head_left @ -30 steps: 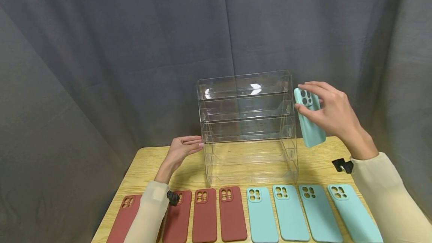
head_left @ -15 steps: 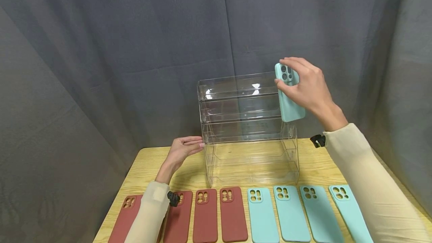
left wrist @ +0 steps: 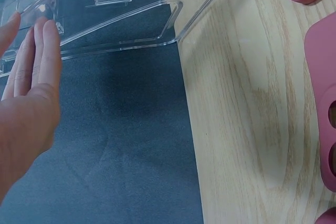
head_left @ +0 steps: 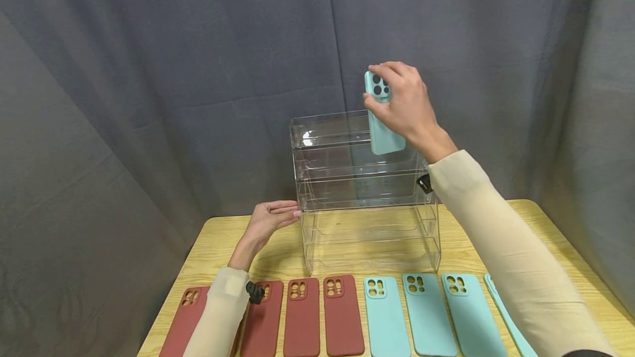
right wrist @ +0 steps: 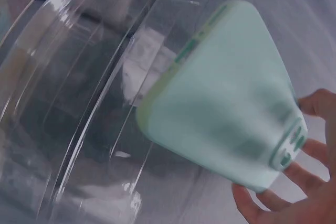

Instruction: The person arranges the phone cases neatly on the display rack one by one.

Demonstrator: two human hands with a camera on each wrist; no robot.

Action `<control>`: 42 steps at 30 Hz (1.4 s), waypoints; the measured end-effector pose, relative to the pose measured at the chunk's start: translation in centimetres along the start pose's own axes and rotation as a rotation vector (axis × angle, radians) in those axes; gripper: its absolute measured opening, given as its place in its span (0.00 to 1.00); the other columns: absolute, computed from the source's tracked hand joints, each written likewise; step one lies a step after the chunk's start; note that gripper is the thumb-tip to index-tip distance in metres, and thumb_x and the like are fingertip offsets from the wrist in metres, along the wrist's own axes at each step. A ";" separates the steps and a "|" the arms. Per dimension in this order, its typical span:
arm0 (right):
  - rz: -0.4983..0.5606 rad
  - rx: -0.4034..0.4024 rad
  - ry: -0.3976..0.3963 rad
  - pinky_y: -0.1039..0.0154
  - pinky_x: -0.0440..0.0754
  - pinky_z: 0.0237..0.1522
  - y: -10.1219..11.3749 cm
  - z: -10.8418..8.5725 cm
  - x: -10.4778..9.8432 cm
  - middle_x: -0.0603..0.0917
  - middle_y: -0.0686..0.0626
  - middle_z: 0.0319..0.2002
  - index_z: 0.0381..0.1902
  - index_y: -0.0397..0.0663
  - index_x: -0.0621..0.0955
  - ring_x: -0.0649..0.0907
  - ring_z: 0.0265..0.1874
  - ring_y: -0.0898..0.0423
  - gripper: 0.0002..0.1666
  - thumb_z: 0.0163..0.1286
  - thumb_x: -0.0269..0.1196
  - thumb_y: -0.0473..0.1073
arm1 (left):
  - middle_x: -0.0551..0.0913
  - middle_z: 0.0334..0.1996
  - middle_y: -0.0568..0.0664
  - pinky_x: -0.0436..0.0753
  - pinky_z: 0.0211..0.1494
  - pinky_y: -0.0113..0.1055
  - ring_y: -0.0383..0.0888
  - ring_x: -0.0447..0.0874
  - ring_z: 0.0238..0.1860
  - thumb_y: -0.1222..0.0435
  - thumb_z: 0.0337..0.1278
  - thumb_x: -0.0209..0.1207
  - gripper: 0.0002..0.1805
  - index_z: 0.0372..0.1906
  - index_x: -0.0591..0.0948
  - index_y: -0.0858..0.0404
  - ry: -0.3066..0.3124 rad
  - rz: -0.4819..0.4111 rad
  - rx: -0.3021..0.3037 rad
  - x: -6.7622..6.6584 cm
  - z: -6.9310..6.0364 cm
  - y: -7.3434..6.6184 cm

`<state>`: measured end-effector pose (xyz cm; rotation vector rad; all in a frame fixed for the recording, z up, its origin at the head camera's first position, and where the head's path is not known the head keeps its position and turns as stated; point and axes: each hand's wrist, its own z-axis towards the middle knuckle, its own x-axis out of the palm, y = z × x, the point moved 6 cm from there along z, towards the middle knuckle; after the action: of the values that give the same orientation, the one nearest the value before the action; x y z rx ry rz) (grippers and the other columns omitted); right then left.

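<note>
Turquoise phone cases [head_left: 384,139]: one pinched in right hand [head_left: 404,99], four on table [head_left: 218,241]; left hand [head_left: 264,222] straight-fingered

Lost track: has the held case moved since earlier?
Yes, up and left in the head view: the case went from right of the rack to overlapping its top.

Head view: table [head_left: 218,236] evenly lit, curtain [head_left: 99,225] left dim at far left. White glare is thrown on the clear rack [head_left: 361,206], top tier, mid-frame. Both wrist views are tinted cool blue. Right wrist view: teal case [right wrist: 220,98] softly blurred and stretched by perspective; frame's left half is streaked with reflections.
</note>
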<state>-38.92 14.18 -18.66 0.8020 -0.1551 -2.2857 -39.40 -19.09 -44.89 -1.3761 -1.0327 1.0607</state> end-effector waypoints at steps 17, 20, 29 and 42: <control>-0.276 0.005 -0.097 0.37 0.86 0.53 4.2 5.0 6.3 0.78 0.41 0.69 0.72 0.52 0.78 0.72 0.72 0.35 0.30 0.76 0.64 0.53 | 0.85 0.60 0.68 0.88 0.65 0.44 0.41 0.93 0.50 0.76 0.66 0.66 0.24 0.65 0.80 0.74 -0.025 -0.039 -0.013 0.0 0.0 0.3; -0.341 -0.005 -0.090 0.38 0.87 0.50 4.4 5.3 7.3 0.78 0.41 0.69 0.71 0.53 0.78 0.72 0.72 0.34 0.29 0.76 0.63 0.53 | 0.86 0.60 0.67 0.89 0.64 0.42 0.41 0.93 0.50 0.75 0.66 0.66 0.24 0.65 0.80 0.74 -0.025 -0.040 -0.013 0.0 -0.1 0.3; -0.446 -0.052 -0.095 0.38 0.87 0.48 3.9 5.0 9.9 0.79 0.40 0.68 0.71 0.51 0.78 0.73 0.71 0.32 0.29 0.75 0.63 0.53 | 0.85 0.61 0.68 0.88 0.64 0.42 0.41 0.93 0.49 0.75 0.66 0.66 0.25 0.66 0.79 0.74 -0.016 -0.043 -0.004 0.1 0.0 0.3; -0.496 -0.070 -0.105 0.40 0.89 0.44 4.9 4.5 11.6 0.80 0.39 0.66 0.70 0.51 0.78 0.76 0.68 0.33 0.29 0.75 0.64 0.52 | 0.86 0.59 0.66 0.89 0.63 0.41 0.41 0.93 0.49 0.75 0.65 0.67 0.24 0.65 0.80 0.74 -0.019 -0.040 0.004 -0.4 -0.3 0.2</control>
<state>-45.29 2.47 -19.35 0.7445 0.0888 -2.7824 -39.22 -19.54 -45.07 -1.3388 -1.0674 1.0474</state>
